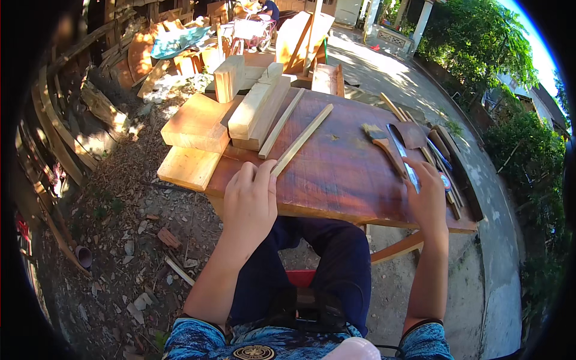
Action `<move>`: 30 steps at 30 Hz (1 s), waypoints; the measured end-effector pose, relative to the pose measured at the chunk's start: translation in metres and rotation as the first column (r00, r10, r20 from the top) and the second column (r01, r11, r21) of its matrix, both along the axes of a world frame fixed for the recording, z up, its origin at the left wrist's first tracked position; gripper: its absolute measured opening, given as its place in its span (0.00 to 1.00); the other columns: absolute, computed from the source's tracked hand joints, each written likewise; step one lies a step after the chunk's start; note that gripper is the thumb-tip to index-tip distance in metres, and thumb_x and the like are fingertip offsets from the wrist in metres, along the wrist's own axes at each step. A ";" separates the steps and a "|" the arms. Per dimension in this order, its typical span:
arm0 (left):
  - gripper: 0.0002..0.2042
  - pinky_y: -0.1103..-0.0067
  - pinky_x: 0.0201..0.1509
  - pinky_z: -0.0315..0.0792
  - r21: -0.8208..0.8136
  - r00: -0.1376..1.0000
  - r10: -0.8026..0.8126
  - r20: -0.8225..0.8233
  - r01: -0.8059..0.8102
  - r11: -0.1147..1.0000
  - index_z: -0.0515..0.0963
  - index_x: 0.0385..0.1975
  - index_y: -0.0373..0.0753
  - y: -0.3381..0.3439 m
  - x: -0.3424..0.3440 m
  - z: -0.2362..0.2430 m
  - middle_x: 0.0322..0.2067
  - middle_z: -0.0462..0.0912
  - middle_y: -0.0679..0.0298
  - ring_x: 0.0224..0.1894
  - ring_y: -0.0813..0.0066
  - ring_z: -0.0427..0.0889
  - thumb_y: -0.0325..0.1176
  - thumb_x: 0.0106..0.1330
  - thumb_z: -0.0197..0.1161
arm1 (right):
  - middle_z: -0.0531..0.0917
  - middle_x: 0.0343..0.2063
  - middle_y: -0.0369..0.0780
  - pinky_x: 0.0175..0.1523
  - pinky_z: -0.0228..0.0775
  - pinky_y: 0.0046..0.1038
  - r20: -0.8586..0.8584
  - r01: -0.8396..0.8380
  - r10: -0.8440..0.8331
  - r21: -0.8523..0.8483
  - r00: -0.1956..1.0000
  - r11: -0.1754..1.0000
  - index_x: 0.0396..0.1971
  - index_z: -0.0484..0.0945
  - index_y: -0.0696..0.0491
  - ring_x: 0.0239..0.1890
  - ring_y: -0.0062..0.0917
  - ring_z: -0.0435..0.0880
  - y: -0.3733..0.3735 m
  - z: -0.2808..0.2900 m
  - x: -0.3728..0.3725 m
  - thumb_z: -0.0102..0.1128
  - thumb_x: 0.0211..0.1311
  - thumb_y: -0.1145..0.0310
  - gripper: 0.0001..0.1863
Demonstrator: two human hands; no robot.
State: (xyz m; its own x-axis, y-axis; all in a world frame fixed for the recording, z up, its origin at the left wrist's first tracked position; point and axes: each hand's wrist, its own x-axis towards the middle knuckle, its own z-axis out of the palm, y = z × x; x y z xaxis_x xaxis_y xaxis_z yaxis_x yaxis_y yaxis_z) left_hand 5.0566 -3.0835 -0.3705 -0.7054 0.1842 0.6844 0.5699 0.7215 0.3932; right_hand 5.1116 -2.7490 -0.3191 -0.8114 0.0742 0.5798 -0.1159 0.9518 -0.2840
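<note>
My left hand (pixel 251 191) is closed on the near end of a thin wooden strip (pixel 306 134), which slants away over the brown wooden tabletop (pixel 342 162). To its left, a second wooden strip (pixel 282 123) lies beside stacked timber blocks (pixel 259 105). At the right side of the table, my right hand (pixel 429 195) has its fingers closed on the near end of a thin, shiny metal ruler (pixel 403 153). A wooden-handled brush (pixel 384 147) lies just left of that ruler. Right of it sits a flat, dark, blade-like piece (pixel 411 135).
Several thin sticks and dark bars (pixel 456 159) line the table's right edge. Thick wood blocks (pixel 195 123) overhang its left corner. Wood scraps and stones (pixel 144 297) litter the ground at left. Beyond the table, a person (pixel 271 11) is near piled boards (pixel 300 39).
</note>
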 end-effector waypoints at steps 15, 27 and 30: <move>0.11 0.61 0.45 0.73 -0.060 0.999 -0.036 -0.003 0.036 0.998 0.81 0.53 0.38 -0.004 0.004 0.001 0.35 0.74 0.54 0.39 0.51 0.78 0.30 0.76 0.58 | 0.91 0.32 0.45 0.46 0.81 0.34 0.182 0.248 -0.202 -0.279 0.962 0.928 0.48 0.86 0.60 0.34 0.33 0.91 0.043 -0.012 0.017 0.71 0.58 0.75 0.17; 0.14 0.66 0.47 0.78 0.147 0.977 -0.199 0.079 0.186 0.971 0.83 0.53 0.35 -0.005 0.002 0.013 0.42 0.83 0.55 0.43 0.56 0.85 0.28 0.69 0.69 | 0.89 0.34 0.45 0.43 0.80 0.33 0.311 0.339 -0.234 -0.347 0.921 0.874 0.50 0.83 0.64 0.37 0.34 0.90 0.034 -0.005 0.012 0.70 0.51 0.73 0.24; 0.14 0.68 0.46 0.79 0.111 0.975 -0.199 0.100 0.187 0.976 0.84 0.53 0.34 -0.006 0.000 0.019 0.41 0.84 0.54 0.41 0.58 0.86 0.27 0.68 0.70 | 0.89 0.34 0.47 0.43 0.80 0.35 0.289 0.309 -0.209 -0.364 0.934 0.879 0.49 0.83 0.64 0.38 0.36 0.90 0.035 -0.003 0.007 0.71 0.50 0.72 0.24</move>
State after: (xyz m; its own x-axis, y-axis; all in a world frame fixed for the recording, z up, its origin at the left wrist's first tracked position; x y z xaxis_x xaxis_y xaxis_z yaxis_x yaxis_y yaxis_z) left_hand 5.0562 -3.0891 -0.3519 -0.7353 0.2583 0.6266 0.6436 0.5557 0.5263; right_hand 5.1188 -2.7136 -0.3217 -0.8384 0.4835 0.2517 0.2364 0.7385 -0.6314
